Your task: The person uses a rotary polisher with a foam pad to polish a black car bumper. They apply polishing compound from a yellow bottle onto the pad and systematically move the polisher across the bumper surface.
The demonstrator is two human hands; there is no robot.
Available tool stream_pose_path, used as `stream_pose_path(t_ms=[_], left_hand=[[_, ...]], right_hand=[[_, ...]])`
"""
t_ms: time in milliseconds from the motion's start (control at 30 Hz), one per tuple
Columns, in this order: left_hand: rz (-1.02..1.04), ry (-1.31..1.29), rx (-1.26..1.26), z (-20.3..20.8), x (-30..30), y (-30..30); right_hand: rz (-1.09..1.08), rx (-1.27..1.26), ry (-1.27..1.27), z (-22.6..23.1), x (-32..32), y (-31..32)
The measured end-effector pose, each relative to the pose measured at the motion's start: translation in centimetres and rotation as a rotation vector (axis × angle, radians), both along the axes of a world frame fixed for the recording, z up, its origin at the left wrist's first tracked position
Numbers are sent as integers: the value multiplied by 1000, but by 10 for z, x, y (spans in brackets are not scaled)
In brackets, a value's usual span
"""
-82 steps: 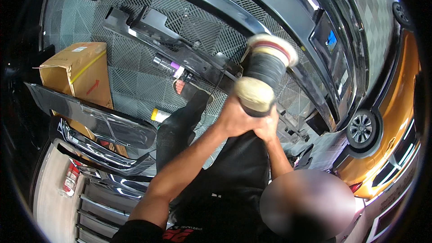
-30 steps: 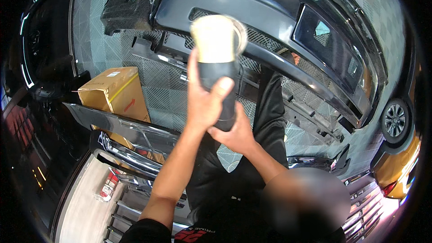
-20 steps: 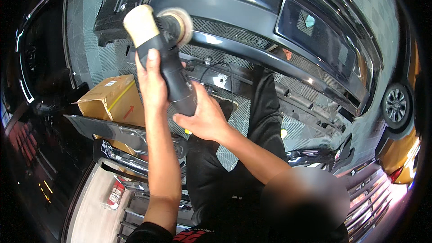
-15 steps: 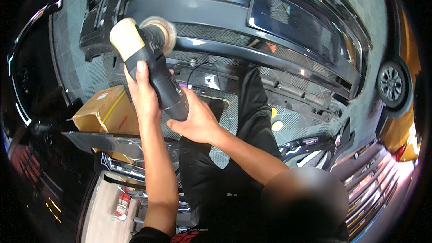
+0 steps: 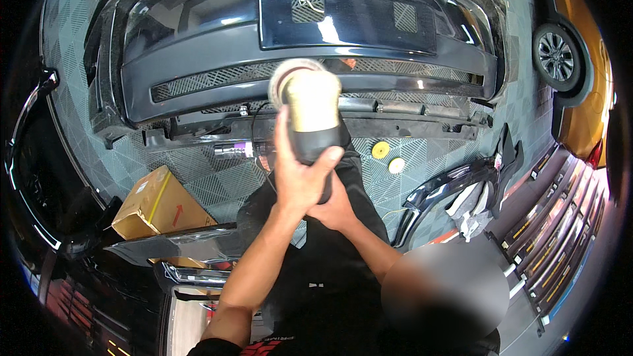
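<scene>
My left hand (image 5: 297,183) is wrapped round the black and cream body of a power polisher (image 5: 315,115), close behind its pale head. Lower down, my right hand (image 5: 337,204) grips the rear of the same tool, partly hidden behind my left wrist. The round polishing pad (image 5: 282,84) shows at the head's upper left, its rim blurred. It is over the lower middle of a glossy dark car bumper (image 5: 198,46), by the long slotted opening. Whether the pad touches the bumper cannot be made out.
A cardboard box (image 5: 161,207) stands at left beside a dark panel (image 5: 178,247). Two yellow pads (image 5: 380,150) and a purple-banded bottle (image 5: 242,150) lie on the tiled floor. Trim with a grey cloth (image 5: 469,214) is at right, near an orange car (image 5: 587,112).
The polisher has moved with both hands from the bumper's left end toward its middle, and now points more straight ahead. My view has shifted too. Both hands keep their grip.
</scene>
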State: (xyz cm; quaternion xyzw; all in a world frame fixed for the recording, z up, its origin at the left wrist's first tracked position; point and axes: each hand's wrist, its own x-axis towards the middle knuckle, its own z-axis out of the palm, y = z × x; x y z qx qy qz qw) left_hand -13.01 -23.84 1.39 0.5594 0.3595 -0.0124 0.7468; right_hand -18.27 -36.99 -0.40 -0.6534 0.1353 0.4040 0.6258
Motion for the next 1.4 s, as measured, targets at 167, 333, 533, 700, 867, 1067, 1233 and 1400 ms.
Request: stream_pose_path(t_ms=[167,333,533,700,867,1067,1233,1400], left_hand=[[-337,-73,206,-12,32,-49],[-541,14,126,3,64,-86],[-654,-20,129,-5,73,-111],[-478,19,83,-13,52,-90],[-341,75,-19,-25,14,-43],[-368,34,-226,-30,0,-12],[-444,32,-179,-49,-1,-38],[-387,2,-286,-68,11,-95]], right_hand=[[-164,21,83,-2,11,-45],[-287,-25,32,-7,7,-84],[-398,-26,46,-39,-11,-113],[-284,-50,68,-20,10,-86],[149,-89,-88,-37,39,-76],[343,-353,-159,-63,53,-87],[421,-438,-243,-88,70,-135],[307,-426,-233,-124,61,-212]])
